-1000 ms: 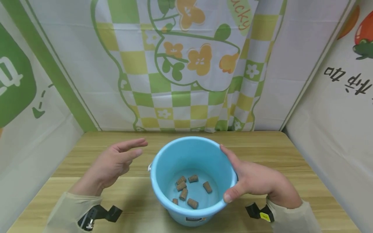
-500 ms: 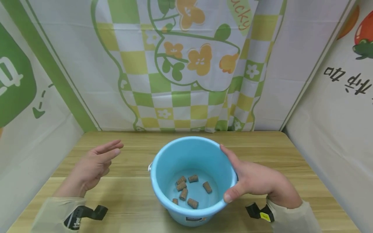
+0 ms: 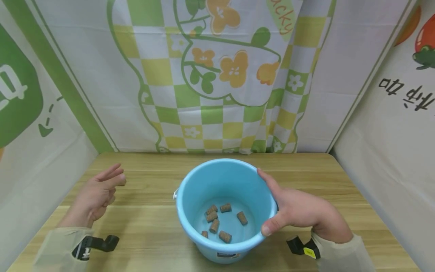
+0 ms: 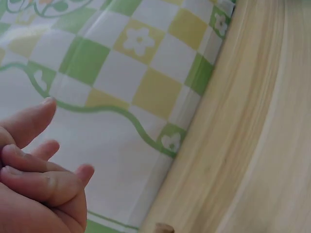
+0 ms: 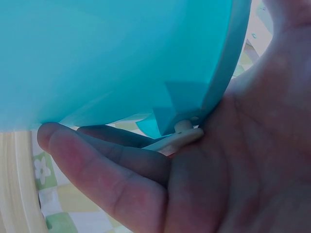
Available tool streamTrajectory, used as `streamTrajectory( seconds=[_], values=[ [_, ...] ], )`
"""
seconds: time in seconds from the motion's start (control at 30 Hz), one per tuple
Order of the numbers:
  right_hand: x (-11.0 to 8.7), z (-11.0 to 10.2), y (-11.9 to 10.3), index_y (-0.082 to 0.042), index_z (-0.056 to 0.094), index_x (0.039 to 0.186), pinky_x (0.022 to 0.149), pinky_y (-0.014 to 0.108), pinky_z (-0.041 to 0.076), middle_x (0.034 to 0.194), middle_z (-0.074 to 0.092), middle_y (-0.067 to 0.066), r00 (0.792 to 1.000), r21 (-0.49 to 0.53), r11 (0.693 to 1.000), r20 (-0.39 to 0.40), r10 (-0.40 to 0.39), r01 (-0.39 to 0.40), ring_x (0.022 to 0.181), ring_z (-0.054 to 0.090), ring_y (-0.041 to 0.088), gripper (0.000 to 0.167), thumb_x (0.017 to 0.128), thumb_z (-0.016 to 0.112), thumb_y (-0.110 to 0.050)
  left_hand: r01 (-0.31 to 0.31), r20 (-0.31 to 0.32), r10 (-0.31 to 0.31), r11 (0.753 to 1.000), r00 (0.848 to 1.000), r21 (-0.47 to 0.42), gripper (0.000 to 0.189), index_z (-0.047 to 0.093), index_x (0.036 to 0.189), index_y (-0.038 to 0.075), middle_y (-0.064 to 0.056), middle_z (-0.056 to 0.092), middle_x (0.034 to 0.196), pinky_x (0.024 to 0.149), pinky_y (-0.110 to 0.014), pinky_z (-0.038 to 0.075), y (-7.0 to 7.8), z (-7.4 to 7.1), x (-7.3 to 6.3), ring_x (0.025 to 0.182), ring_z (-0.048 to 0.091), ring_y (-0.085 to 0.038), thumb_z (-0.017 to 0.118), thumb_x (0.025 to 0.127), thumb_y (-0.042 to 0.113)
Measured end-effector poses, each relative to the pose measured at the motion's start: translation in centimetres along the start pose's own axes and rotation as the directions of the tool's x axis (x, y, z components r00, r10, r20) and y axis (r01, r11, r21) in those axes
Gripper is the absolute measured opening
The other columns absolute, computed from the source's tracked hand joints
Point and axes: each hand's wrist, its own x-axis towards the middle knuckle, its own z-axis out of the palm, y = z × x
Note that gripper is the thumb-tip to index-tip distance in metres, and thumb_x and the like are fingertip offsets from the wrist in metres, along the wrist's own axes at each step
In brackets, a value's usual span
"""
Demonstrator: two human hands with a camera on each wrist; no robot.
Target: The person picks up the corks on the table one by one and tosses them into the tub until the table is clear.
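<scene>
A light blue bucket (image 3: 227,249) stands upright on the table, with several brown corks (image 3: 214,226) lying on its bottom. My right hand (image 3: 299,211) grips the bucket's right rim, thumb at the near side and fingers round the outside. In the right wrist view its fingers reach under the pale handle end (image 5: 182,138), against the bucket wall. Well left of the bucket, my left hand (image 3: 95,196) hovers with two fingers stretched forward and others curled, holding nothing visible. A single cork (image 3: 123,182) lies on the table just past its fingertips, partly hidden; the left wrist view catches its top (image 4: 164,228).
The wooden table (image 3: 149,234) ends at the back against a printed curtain (image 3: 210,128) in green and yellow checks. White printed walls (image 3: 384,124) close in the left and right sides. Each wrist carries a black camera strap (image 3: 98,243).
My left hand has moved leftward, away from the bucket. A cork on the table now shows beside its fingertips. The right hand and the bucket have stayed in place.
</scene>
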Motion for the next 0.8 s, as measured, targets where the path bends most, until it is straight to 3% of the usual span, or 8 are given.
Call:
streamTrajectory(
  seconds=[0.13,0.27,0.33,0.43,0.53,0.67,0.73,0.8],
  values=[
    [0.0,0.0,0.1,-0.022,-0.018,0.157,0.092,0.046,0.049,0.137,0.046,0.023,1.000,0.019,1.000,0.007,-0.009,0.009,0.109,0.059,0.037,0.132,0.078,0.088,-0.024,0.060,-0.076,-0.060,0.998,0.995,0.003,0.087,0.016,0.161,0.015,-0.004,0.023,0.160,0.042,-0.016,0.031,-0.4,-1.2,0.6,0.049,0.032,0.000,0.072,0.094,0.026],
    [0.0,0.0,0.1,-0.021,-0.018,0.157,0.093,0.046,0.048,0.137,0.046,0.024,1.000,0.012,1.000,0.001,-0.005,0.005,0.109,0.059,0.037,0.132,0.077,0.088,-0.023,0.170,-0.125,-0.155,0.979,0.980,0.112,0.095,0.009,0.161,0.024,-0.011,-0.004,0.165,0.038,-0.019,0.032,-0.9,-2.5,1.2,0.047,0.034,-0.001,0.073,0.092,0.037],
    [0.0,0.0,0.1,-0.021,-0.018,0.157,0.093,0.046,0.048,0.136,0.047,0.024,1.000,0.011,1.000,-0.002,0.000,0.000,0.109,0.060,0.037,0.133,0.077,0.088,-0.023,0.206,-0.145,-0.181,0.962,0.973,0.180,0.098,0.004,0.161,0.025,-0.015,-0.004,0.164,0.036,-0.021,0.032,-1.2,-3.1,1.5,0.046,0.035,-0.001,0.071,0.092,0.043],
    [0.0,0.0,0.1,-0.020,-0.018,0.157,0.093,0.044,0.048,0.136,0.047,0.023,1.000,-0.008,1.000,-0.009,0.007,-0.007,0.109,0.060,0.036,0.133,0.077,0.089,-0.024,0.227,-0.184,-0.184,0.940,0.966,0.253,0.098,0.000,0.160,0.022,-0.023,0.020,0.159,0.037,-0.022,0.034,-2.0,-4.1,1.9,0.046,0.036,-0.002,0.068,0.093,0.046],
    [0.0,0.0,0.1,-0.019,-0.017,0.157,0.093,0.042,0.048,0.136,0.048,0.023,1.000,-0.029,1.000,-0.014,0.012,-0.012,0.108,0.060,0.035,0.134,0.076,0.089,-0.025,0.248,-0.215,-0.189,0.922,0.958,0.297,0.098,-0.001,0.160,0.020,-0.018,0.057,0.120,0.037,-0.024,0.037,-2.9,-5.1,2.4,0.044,0.036,-0.003,0.067,0.094,0.048],
    [0.0,0.0,0.0,-0.019,-0.018,0.157,0.092,0.039,0.047,0.138,0.046,0.022,1.000,-0.037,0.999,-0.012,0.020,-0.021,0.109,0.059,0.033,0.134,0.077,0.089,-0.027,0.285,-0.228,-0.218,0.903,0.949,0.322,0.100,-0.002,0.160,0.021,-0.002,0.055,0.075,0.038,-0.025,0.038,-3.9,-6.3,2.8,0.043,0.038,-0.003,0.067,0.093,0.050],
    [0.0,0.0,0.0,-0.019,-0.018,0.157,0.093,0.039,0.047,0.139,0.045,0.022,1.000,-0.032,0.999,-0.010,0.024,-0.025,0.110,0.058,0.033,0.134,0.077,0.089,-0.027,0.297,-0.234,-0.227,0.897,0.945,0.327,0.101,-0.002,0.160,0.021,0.000,0.051,0.076,0.038,-0.024,0.038,-4.2,-6.6,3.1,0.043,0.038,-0.003,0.067,0.093,0.050],
    [-0.1,0.0,0.0,-0.019,-0.018,0.157,0.093,0.038,0.047,0.140,0.044,0.022,1.000,-0.034,0.999,-0.012,0.026,-0.026,0.111,0.058,0.033,0.134,0.077,0.089,-0.028,0.292,-0.232,-0.223,0.900,0.947,0.323,0.100,-0.001,0.160,0.020,-0.020,0.058,0.110,0.039,-0.024,0.039,-4.5,-6.7,3.3,0.044,0.038,-0.004,0.068,0.093,0.048]
  ],
)
